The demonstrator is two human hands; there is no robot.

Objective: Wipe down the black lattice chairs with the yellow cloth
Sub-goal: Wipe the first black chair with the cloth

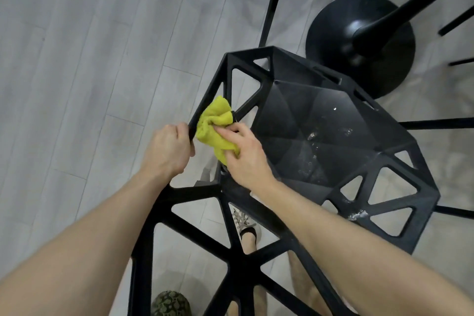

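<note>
the left hand (pixel 168 147) curls tight round a bar on the left edge of the black chair (pixel 320 123). just beside it, the right hand (pixel 245 155) holds the one yellow cloth (pixel 214 127), bunched up against the same bar. white specks dot the seat. the floor (pixel 77 59) is grey wood planks. one round black table foot (pixel 359 43) stands far right. thin black legs (pixel 273 0) poke in beyond. one shoe (pixel 246 223) shows through the holes.

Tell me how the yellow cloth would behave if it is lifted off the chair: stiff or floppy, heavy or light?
The crumpled yellow cloth is probably floppy: it bunches in soft folds against the black lattice chair. It seems light, since the right hand holds it with a few fingers. Lifted, it would likely drape, not roll.
</note>
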